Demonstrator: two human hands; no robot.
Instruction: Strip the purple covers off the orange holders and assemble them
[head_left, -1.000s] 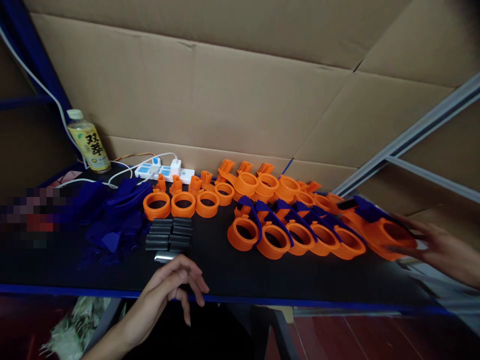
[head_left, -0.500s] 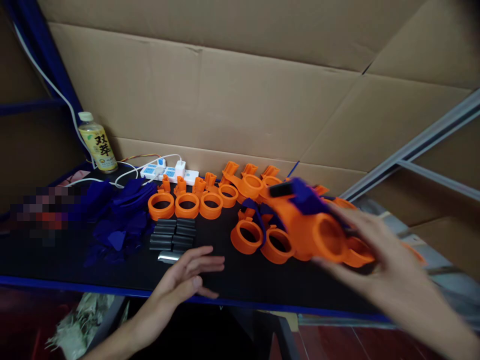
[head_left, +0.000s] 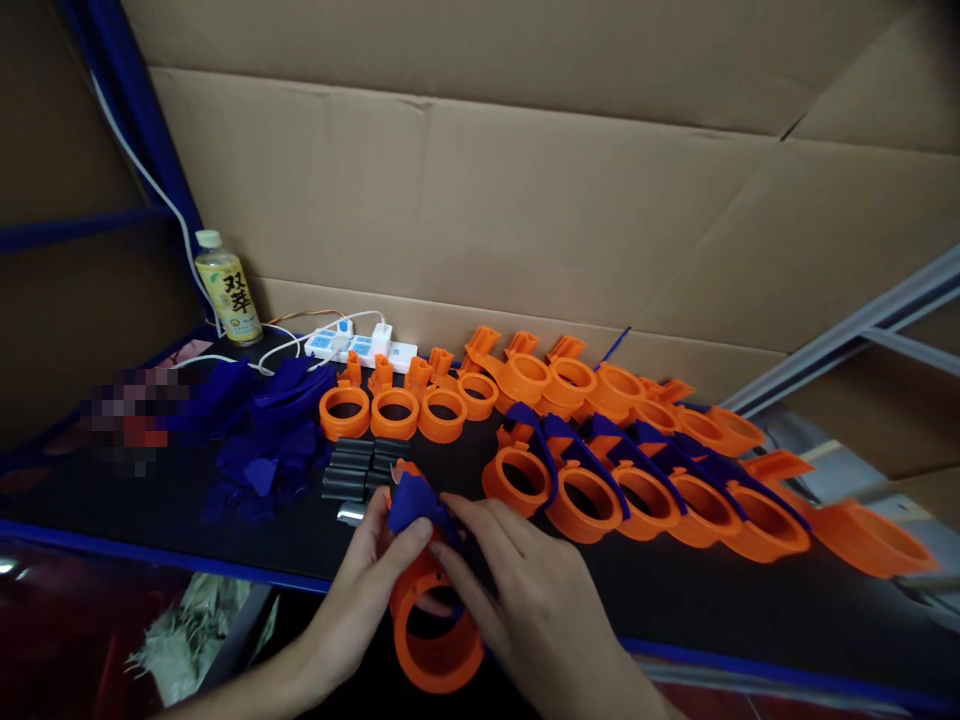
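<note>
Head view is showing both hands gripping one orange ring part (head_left: 435, 630) at the table's near edge — the left hand (head_left: 367, 590) is pinching its blue flap (head_left: 411, 503) with the thumb while the right hand (head_left: 525, 600) is pressing fingers over the top. Just beyond are lying a stack of black blocks (head_left: 358, 466) and a row of orange rings with blue flaps (head_left: 645, 490); blue pieces (head_left: 262, 430) are piling toward the left edge, and a bottle (head_left: 229, 290) is standing in the far left corner.
</note>
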